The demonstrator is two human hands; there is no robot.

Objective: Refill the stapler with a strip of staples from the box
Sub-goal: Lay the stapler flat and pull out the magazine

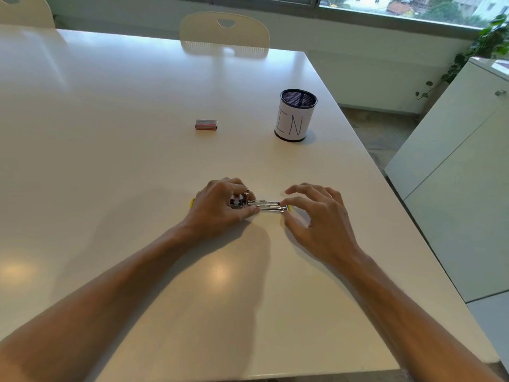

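Observation:
A small stapler (265, 205) lies flat on the white table (137, 133), its metal channel exposed and pointing right; a bit of yellow body shows at its left end. My left hand (221, 208) grips the stapler's left half and hides most of it. My right hand (316, 216) pinches the right tip of the metal channel between thumb and forefinger, other fingers spread. The small red staple box (206, 124) lies shut farther back on the table, apart from both hands.
A black mesh pen cup (295, 115) wrapped in white paper marked "IN" stands at the back right. A cream chair (224, 33) is at the far edge. The table's right edge runs near my right arm; a white cabinet (454, 175) stands beyond.

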